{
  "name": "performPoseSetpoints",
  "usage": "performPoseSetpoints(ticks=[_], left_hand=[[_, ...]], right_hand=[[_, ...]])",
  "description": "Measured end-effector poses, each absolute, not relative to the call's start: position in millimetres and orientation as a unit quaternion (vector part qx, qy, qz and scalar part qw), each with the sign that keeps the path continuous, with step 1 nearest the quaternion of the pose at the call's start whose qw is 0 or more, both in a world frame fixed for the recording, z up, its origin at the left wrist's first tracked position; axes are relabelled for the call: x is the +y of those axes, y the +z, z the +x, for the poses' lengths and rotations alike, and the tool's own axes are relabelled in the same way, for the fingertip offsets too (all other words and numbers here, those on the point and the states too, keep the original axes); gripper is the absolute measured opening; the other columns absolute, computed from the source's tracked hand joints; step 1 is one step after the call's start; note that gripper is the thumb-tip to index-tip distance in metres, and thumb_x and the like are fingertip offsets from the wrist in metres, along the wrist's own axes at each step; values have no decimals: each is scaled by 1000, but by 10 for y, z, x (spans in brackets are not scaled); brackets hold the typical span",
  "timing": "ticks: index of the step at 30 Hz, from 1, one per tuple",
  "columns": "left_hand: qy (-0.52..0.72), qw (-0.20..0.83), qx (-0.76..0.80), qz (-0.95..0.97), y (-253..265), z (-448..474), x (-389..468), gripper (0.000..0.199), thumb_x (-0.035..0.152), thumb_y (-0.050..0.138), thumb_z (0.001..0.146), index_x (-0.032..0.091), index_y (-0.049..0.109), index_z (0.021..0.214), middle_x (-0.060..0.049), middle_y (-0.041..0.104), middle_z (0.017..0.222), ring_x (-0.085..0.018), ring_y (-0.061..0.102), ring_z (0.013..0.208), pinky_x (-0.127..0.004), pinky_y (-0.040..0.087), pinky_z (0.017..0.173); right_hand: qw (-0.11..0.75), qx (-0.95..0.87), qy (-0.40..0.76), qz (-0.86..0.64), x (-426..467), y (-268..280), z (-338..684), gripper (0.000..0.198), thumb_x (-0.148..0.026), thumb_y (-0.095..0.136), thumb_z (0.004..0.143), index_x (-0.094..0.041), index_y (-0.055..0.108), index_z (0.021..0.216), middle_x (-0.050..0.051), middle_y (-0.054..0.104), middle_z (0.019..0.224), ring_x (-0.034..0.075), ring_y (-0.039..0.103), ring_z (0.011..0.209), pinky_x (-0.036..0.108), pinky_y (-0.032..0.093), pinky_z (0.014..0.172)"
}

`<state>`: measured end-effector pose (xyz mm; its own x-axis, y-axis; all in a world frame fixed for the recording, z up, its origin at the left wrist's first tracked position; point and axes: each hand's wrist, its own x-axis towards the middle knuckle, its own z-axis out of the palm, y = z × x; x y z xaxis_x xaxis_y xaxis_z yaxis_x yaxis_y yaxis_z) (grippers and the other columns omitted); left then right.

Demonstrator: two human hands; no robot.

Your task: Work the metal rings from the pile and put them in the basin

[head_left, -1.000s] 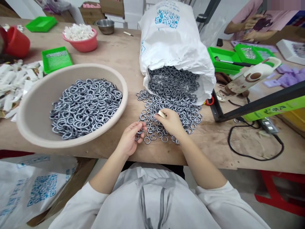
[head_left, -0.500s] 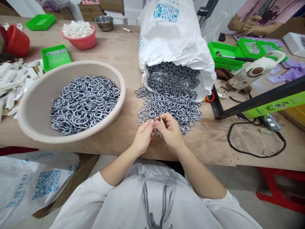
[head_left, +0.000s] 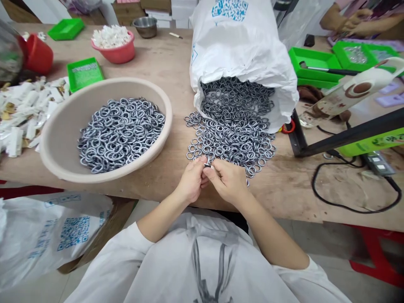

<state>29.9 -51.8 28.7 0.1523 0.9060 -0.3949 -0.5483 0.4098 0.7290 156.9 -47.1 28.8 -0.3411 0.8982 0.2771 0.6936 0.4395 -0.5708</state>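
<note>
Above the table's front edge my two hands meet, fingertips almost touching. My left hand [head_left: 191, 180] is closed in a pinch on what looks like a grey ring, mostly covered by the fingers. Pinched between thumb and fingers of my right hand [head_left: 232, 182] is a small dark blade-like piece [head_left: 207, 165], its tip pointing at the left fingertips. Just beyond them lies a pile of loose grey rings [head_left: 233, 141], spilling from the mouth of a white sack [head_left: 236, 50]. Left of my hands, a large beige basin [head_left: 58, 147] holds many more grey rings [head_left: 123, 132].
At the back left stand a pink bowl [head_left: 123, 52] of white pieces, green trays [head_left: 71, 80] and a metal bowl [head_left: 145, 30]. A black metal frame [head_left: 328, 141], a bottle [head_left: 350, 94] and a cable [head_left: 315, 191] occupy the right. A co-worker's hands [head_left: 356, 23] show at the far right.
The view has shifted so the table things appear further right. My hands have drawn slightly toward me, and the right hand has turned over the dark piece while both keep their pinch.
</note>
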Motion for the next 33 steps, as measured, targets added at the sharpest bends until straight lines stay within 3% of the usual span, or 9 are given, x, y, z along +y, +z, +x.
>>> performPoseSetpoints(ticks=[6, 9, 14, 17, 21, 25, 28, 30, 33], left_hand=[[431, 780, 360, 275, 234, 117, -669, 49, 54, 73, 76, 17, 44, 65, 9, 37, 50, -2, 29, 39, -16, 25, 38], [460, 753, 388, 268, 175, -66, -671, 43, 50, 76, 76, 14, 53, 70, 5, 48, 54, -2, 37, 40, -16, 27, 39], [484, 729, 412, 255, 140, -300, -572, 38, 37, 76, 76, 13, 67, 104, -2, 67, 69, -6, 50, 44, -16, 31, 38], [499, 732, 415, 204, 150, -352, -534, 29, 30, 73, 71, 13, 67, 92, -6, 71, 76, -8, 54, 48, -17, 33, 37], [496, 739, 425, 162, 149, -335, -490, 27, 34, 71, 70, 12, 65, 86, -7, 69, 80, -10, 58, 54, -17, 34, 37], [517, 703, 448, 196, 125, -178, -452, 33, 39, 80, 69, 15, 65, 86, 2, 58, 69, -5, 48, 49, -14, 26, 37], [534, 682, 434, 247, 103, 20, -458, 45, 51, 81, 69, 17, 69, 97, 6, 47, 61, -3, 37, 46, -15, 24, 40], [538, 680, 419, 271, 99, 141, -476, 53, 58, 79, 68, 17, 70, 100, 6, 43, 57, -4, 32, 46, -17, 23, 41], [542, 673, 417, 281, 119, 240, -503, 52, 60, 82, 63, 16, 68, 87, 6, 43, 56, -4, 31, 47, -18, 22, 41]], right_hand=[[237, -690, 178, -661, -80, 239, 1818, 50, -56, 34, 100, -21, 54, 70, 0, 54, 59, 15, 47, 59, 27, 25, 57], [151, -735, 125, -650, 57, 269, 1761, 37, -54, 50, 95, -21, 65, 88, 4, 67, 83, 18, 57, 72, 28, 27, 60], [18, -781, 67, -620, 171, 253, 1461, 27, -44, 61, 91, -22, 69, 104, 8, 67, 109, 22, 64, 81, 29, 30, 60], [-1, -783, 62, -619, 252, 198, 1410, 20, -36, 57, 93, -21, 69, 100, 9, 66, 108, 22, 64, 81, 29, 31, 61], [75, -771, 113, -623, 289, 190, 1515, 22, -33, 54, 94, -19, 65, 81, 8, 65, 94, 19, 58, 75, 29, 31, 61], [264, -682, 415, -542, 111, 232, 1569, 42, -55, 52, 92, -20, 57, 70, -2, 47, 61, 12, 39, 55, 27, 28, 54], [345, -565, 591, -460, -97, 210, 1482, 50, -71, 58, 81, -21, 55, 73, -7, 38, 53, 10, 29, 47, 25, 23, 47], [379, -523, 618, -449, -206, 162, 1415, 53, -74, 62, 76, -22, 50, 68, -8, 36, 51, 9, 27, 46, 25, 21, 46], [423, -514, 572, -479, -298, 82, 1402, 55, -68, 70, 73, -22, 42, 60, -8, 32, 52, 8, 25, 48, 24, 21, 47]])
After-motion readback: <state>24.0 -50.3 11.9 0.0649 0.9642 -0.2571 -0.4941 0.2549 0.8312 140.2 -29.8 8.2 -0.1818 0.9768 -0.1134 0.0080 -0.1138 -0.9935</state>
